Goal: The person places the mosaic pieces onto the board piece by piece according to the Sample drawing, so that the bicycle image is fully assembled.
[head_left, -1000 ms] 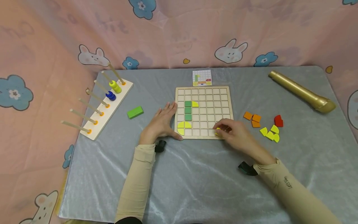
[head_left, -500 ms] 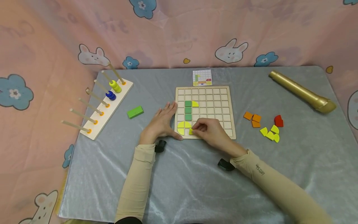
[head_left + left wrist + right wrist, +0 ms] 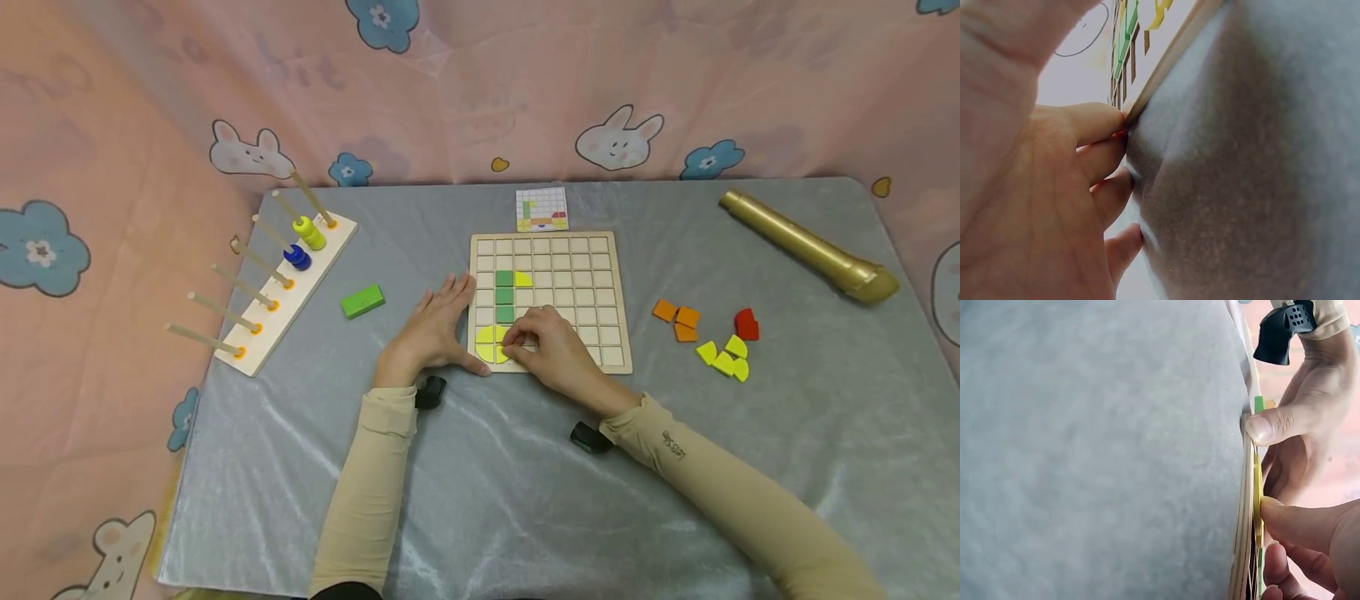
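A wooden grid board (image 3: pixel 580 262) lies in front of me. My left hand (image 3: pixel 429 335) rests along its left edge, fingers extended and thumb at the near corner. My right hand (image 3: pixel 558 354), thumb and fingers drawn together, pinches a yellow quarter-circle tile (image 3: pixel 501 354) at a near-left cell. Beside that tile, several yellow tiles (image 3: pixel 485 335) form the rest of a circle. In the right wrist view, my right thumb (image 3: pixel 1279 512) is against the yellow tile (image 3: pixel 1257 500). Green square tiles (image 3: pixel 505 296) fill a column above, with one yellow tile (image 3: pixel 523 278) next to the top one.
Behind the board lies a pattern card (image 3: pixel 542 208). Right of it are orange tiles (image 3: pixel 664 310), yellow tiles (image 3: pixel 723 363), red tiles (image 3: pixel 746 325) and a gold microphone-shaped object (image 3: pixel 810 242). To the left are a green block (image 3: pixel 363 302) and a pegged rack (image 3: pixel 300 293) with blue and yellow rings.
My right hand has moved left across the board with the yellow tile, which now sits at the near-left cell, rounding out the yellow circle. My left hand has stayed put.
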Available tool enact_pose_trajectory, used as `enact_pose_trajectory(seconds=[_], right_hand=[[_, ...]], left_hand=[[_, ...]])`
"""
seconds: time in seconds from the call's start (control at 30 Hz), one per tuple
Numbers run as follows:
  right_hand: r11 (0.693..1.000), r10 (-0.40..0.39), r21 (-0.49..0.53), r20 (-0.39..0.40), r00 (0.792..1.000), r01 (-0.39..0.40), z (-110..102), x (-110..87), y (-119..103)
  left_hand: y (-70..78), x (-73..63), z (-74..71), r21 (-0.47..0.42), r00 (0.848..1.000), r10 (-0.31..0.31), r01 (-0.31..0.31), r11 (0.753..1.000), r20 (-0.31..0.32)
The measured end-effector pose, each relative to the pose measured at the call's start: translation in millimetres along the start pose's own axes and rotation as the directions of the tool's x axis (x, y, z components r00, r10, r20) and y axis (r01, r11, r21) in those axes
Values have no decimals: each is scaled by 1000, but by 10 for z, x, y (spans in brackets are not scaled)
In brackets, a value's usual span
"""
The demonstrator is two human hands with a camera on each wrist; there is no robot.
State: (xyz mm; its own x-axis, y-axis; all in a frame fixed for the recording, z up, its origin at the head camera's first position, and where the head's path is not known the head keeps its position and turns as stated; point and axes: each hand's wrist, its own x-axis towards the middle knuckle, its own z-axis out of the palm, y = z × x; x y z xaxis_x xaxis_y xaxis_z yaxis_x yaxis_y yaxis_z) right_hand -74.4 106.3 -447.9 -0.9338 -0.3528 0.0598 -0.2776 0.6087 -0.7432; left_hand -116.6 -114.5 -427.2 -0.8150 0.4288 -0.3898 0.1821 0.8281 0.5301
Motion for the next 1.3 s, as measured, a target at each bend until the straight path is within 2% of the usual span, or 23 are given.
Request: enact_pose_trajectory(seconds=[0.2,0.5,0.73,0.97,1.13,1.3], right_hand=[[998,54,9,-20,998,-54,-69,-36,48],[996,94,19,-136,986,-92,-406,-141,342],[964,265,16,-91,960,-265,-872,-272,571],[938,324,-93,-98,941,-333,-1309,-348,843],[913,381,-128,-69,922,-387,-1480,-410,994],[891,425,-151,-51,904,-427,-1528,-461,1053]], left_hand=[[-10,7,29,-8,1000,-2,2,1000,-5],[-1,6,28,-26,1000,-3,2,1000,-7],[-7,11,24,-29,1000,-1,1,1000,-7],[-14,10,24,-24,1000,-4,4,1000,-8],[-12,13,21,-20,1000,-2,2,1000,-6],[-6,13,15,-20,1000,4,-4,1000,-7]])
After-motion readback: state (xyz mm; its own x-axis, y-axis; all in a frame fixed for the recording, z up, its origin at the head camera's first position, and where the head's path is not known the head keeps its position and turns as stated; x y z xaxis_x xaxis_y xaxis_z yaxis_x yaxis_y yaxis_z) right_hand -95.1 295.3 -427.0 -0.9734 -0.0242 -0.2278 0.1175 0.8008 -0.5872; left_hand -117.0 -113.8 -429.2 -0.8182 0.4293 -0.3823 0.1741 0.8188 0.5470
